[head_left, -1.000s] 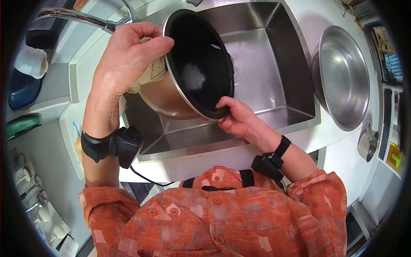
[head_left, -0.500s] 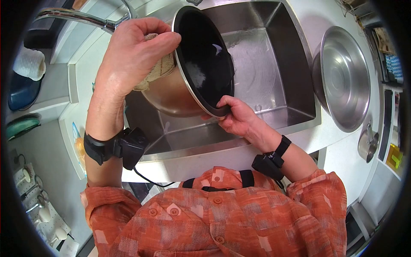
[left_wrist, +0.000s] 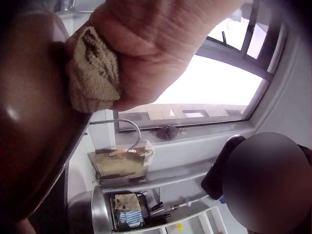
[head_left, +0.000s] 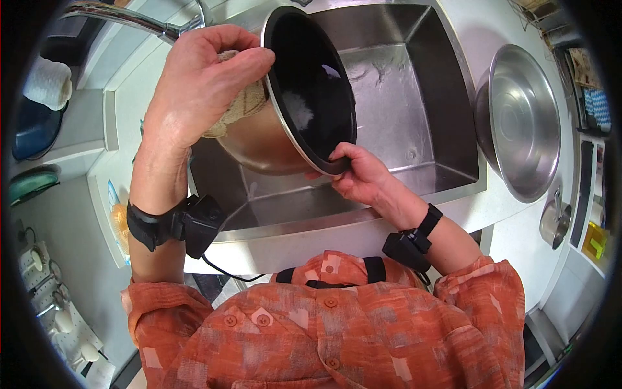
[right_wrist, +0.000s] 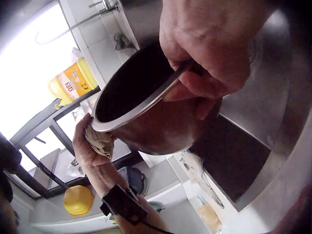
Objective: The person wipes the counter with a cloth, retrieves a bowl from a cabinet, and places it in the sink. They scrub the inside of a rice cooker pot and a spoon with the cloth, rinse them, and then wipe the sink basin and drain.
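Note:
A rice-cooker inner pot (head_left: 259, 146), black inside and metallic outside, is held tilted over the steel sink (head_left: 447, 84), its mouth turned to the right. My left hand (head_left: 204, 81) grips a crumpled beige cloth (left_wrist: 95, 73) against the pot's outer wall, with the thumb at the upper rim. At the lower rim my right hand (head_left: 366, 175) pinches the edge, thumb inside and fingers under it, as the right wrist view also shows. A pale bright patch shows on the dark inner wall. Water shines on the sink floor.
A wide steel basin (head_left: 528, 123) stands on the counter right of the sink, with a small saucepan (head_left: 555, 223) nearer me. The chrome faucet (head_left: 123, 18) reaches in at upper left. A yellow jug (right_wrist: 73, 80) stands by the window.
The pot has shifted a little right and tipped further, with my left hand moving along. Water spread over the sink floor and ripples there. My right hand keeps its hold.

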Motion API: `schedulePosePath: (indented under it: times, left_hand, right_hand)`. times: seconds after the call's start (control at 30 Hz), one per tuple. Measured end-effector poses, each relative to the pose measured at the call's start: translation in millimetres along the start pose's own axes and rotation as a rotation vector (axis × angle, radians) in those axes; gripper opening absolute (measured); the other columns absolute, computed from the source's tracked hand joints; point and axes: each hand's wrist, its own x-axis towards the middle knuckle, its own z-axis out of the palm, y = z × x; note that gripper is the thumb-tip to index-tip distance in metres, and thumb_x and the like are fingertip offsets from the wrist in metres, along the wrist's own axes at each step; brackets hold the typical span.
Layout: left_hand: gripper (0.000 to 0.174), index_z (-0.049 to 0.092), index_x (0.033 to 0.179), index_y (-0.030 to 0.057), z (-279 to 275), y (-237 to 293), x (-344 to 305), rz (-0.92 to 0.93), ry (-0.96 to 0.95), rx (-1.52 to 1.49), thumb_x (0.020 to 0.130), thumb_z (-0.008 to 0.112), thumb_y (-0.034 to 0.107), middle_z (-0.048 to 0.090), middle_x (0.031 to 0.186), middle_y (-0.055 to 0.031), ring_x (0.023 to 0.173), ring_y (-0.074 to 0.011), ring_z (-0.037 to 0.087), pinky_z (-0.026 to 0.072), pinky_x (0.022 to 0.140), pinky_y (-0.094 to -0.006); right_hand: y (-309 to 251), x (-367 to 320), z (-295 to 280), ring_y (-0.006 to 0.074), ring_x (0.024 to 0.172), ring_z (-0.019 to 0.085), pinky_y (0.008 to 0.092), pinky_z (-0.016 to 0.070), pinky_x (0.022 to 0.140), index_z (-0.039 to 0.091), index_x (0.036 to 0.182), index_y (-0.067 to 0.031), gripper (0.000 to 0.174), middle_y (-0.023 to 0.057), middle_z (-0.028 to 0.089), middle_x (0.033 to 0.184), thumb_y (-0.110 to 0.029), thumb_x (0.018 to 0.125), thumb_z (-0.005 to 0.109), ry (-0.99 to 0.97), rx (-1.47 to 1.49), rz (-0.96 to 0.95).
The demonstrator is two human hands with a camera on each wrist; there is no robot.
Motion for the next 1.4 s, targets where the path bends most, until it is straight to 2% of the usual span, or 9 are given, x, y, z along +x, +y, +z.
schedulePosePath:
  times: [0.33,0.4,0.5,0.6,0.83,0.93,1.0,1.2,1.4]
  left_hand:
    - [0.024,0.062,0.09,0.0013,4,2,2,0.027,-0.026,0.052,0.076,0.065,0.021,0.059,0.079,-0.0048,0.074,-0.0106,0.056,0.043,0.07,-0.0217]
    - [0.025,0.061,0.081,-0.0048,8,0,2,0.127,0.057,0.003,0.071,0.062,0.018,0.057,0.066,-0.0018,0.062,-0.0059,0.051,0.0433,0.057,-0.021]
    - [0.026,0.061,0.081,-0.0047,9,-1,4,0.179,0.059,0.047,0.071,0.062,0.019,0.057,0.065,-0.0021,0.061,-0.0061,0.051,0.0432,0.057,-0.0209]
    - [0.025,0.062,0.091,-0.0005,7,5,4,0.124,-0.056,0.07,0.077,0.063,0.02,0.06,0.081,-0.0066,0.074,-0.0111,0.056,0.044,0.069,-0.0225]
    - [0.024,0.061,0.092,-0.0024,14,4,7,0.15,-0.112,0.071,0.078,0.063,0.016,0.06,0.08,-0.0059,0.073,-0.0096,0.056,0.0445,0.068,-0.0201]
    - [0.025,0.061,0.093,-0.003,21,8,6,0.157,-0.124,0.041,0.078,0.063,0.016,0.059,0.081,-0.0058,0.073,-0.0094,0.055,0.0451,0.068,-0.0205]
    - [0.025,0.06,0.094,-0.0029,23,10,7,0.178,-0.14,0.035,0.078,0.063,0.016,0.059,0.081,-0.0058,0.073,-0.0097,0.055,0.0455,0.068,-0.0212]
    - [0.023,0.061,0.092,-0.0026,28,18,5,0.227,-0.163,0.062,0.078,0.061,0.016,0.059,0.08,-0.0055,0.073,-0.0099,0.055,0.0457,0.068,-0.0216]
    - [0.024,0.061,0.092,-0.0031,30,22,2,0.239,-0.161,0.121,0.078,0.061,0.017,0.059,0.077,-0.0049,0.07,-0.0096,0.054,0.0452,0.066,-0.0208]
  right_hand:
    - [-2,1,-7,0.0082,0.039,0.041,0.0135,0.0334,0.033,0.05,0.104,0.0042,0.032,0.0355,0.054,0.093,-0.007,0.074,0.047,0.002,0.03,0.011]
    - [-2,0,-7,0.0092,0.039,0.044,0.014,0.0347,0.033,0.05,0.103,0.0048,0.031,0.0356,0.053,0.093,-0.007,0.074,0.047,-0.014,0.045,0.016]
    - [-2,-3,-3,0.0101,0.04,0.046,0.0141,0.036,0.033,0.05,0.102,0.0049,0.03,0.0354,0.054,0.093,-0.007,0.074,0.047,0.004,0.055,0.017]
    - [-1,-8,-1,0.0113,0.039,0.047,0.0156,0.0371,0.032,0.05,0.1,0.005,0.029,0.0349,0.054,0.092,-0.008,0.074,0.047,0.032,0.052,0.008]
    - [2,-21,3,0.013,0.036,0.04,0.0188,0.0349,0.029,0.051,0.085,0.0053,0.02,0.0323,0.055,0.091,-0.01,0.073,0.047,0.148,0.112,-0.012]
    - [1,-25,-12,0.0127,0.046,0.05,0.0165,0.0363,0.035,0.045,0.098,0.006,0.026,0.0294,0.059,0.089,-0.007,0.075,0.044,0.099,0.078,-0.046]
    - [0,-25,-20,0.0096,0.045,0.048,0.0163,0.035,0.034,0.046,0.1,0.0055,0.028,0.0279,0.059,0.09,-0.008,0.076,0.044,-0.017,0.088,0.01]
    - [4,-30,-20,0.0065,0.04,0.039,0.0153,0.0335,0.034,0.047,0.102,0.0038,0.03,0.0286,0.059,0.089,-0.01,0.076,0.044,-0.03,0.12,0.009]
    - [8,-32,-22,0.0058,0.041,0.038,0.015,0.0332,0.035,0.049,0.102,0.0036,0.029,0.0292,0.059,0.09,-0.011,0.077,0.043,0.009,0.099,-0.012]
